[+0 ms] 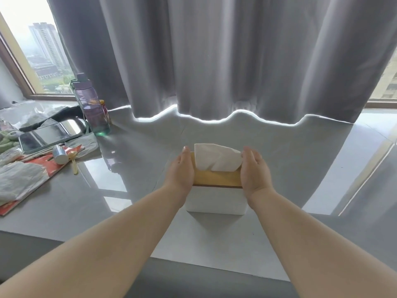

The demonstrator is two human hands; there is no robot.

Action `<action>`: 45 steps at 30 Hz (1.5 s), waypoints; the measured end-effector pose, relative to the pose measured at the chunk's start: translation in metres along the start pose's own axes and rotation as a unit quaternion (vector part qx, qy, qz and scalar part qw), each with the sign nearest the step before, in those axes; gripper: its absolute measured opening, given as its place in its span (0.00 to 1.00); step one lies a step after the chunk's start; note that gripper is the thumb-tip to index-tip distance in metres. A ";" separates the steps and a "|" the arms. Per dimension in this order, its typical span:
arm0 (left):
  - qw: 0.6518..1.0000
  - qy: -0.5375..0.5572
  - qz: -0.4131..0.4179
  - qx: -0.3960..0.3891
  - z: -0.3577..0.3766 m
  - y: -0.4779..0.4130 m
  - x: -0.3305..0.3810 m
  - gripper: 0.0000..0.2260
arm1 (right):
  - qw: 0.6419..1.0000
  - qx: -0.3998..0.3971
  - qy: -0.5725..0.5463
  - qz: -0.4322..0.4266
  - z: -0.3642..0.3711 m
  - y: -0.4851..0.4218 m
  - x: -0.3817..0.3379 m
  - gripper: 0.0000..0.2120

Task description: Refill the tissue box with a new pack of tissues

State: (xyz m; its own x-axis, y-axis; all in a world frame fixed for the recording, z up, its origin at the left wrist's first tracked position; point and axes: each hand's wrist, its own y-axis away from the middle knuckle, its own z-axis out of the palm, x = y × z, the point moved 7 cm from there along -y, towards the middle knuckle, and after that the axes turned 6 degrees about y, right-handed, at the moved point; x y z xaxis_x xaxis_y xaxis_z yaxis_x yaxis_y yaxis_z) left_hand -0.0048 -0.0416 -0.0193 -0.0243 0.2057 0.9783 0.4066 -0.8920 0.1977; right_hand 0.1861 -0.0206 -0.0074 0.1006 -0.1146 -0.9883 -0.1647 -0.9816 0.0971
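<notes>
left hand (181, 171), right hand (255, 173), straight fingers (186, 154), flank tissue box (214, 201); glossy sill (71, 196), grey curtain (214, 61)

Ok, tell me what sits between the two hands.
Head view: the tissue box sits between left hand and right hand, wooden lid on, a white tissue sticking up from it.
</notes>
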 end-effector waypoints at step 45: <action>0.991 0.064 0.005 -0.118 0.002 0.024 -0.026 0.22 | 0.989 -0.137 0.032 0.047 -0.005 0.033 0.040 0.26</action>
State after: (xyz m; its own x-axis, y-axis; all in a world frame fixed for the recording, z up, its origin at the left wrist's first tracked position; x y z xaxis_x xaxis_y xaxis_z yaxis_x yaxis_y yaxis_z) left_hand 0.0072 -0.0674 -0.0399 -0.1424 0.1578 0.9771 0.1825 -0.9661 0.1826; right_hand 0.1895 -0.0580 -0.0436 0.1613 -0.2087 -0.9646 0.0953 -0.9695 0.2257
